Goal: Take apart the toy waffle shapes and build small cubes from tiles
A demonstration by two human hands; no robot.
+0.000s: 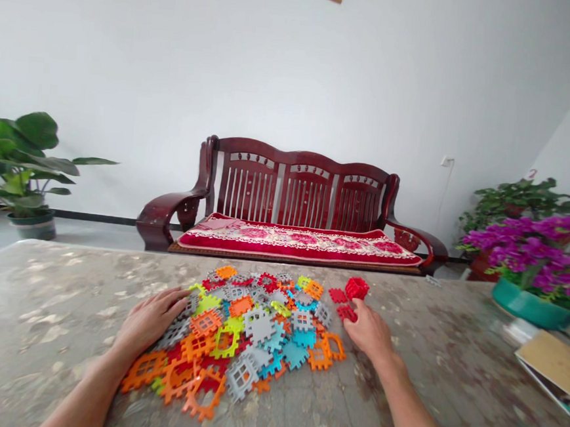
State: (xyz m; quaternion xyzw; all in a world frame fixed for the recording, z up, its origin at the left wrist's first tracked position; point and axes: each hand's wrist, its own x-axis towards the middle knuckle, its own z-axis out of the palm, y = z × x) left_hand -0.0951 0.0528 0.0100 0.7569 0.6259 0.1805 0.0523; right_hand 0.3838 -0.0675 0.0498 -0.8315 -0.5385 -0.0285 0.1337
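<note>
A heap of toothed plastic building tiles [259, 325] in orange, grey, blue, lime and red lies on the table in front of me. My left hand [157, 314] rests at the heap's left edge, fingers stretched out flat against grey tiles, gripping nothing. To the right of the heap, my right hand [370, 330] has its thumb and index finger at a red building tile [346, 312], which lies at or just above the tabletop. Another flat red tile [337, 296] sits just beyond it. Beside that stands a stack of red tiles [357, 287], close to my right fingertips.
A patterned cover lies over the table [59, 327]. At the right are a teal flower pot [534, 305] with purple flowers and a brown notebook or box [554, 363]. Beyond the table stands a wooden bench [306, 189]; a potted plant [32, 161] is at the left.
</note>
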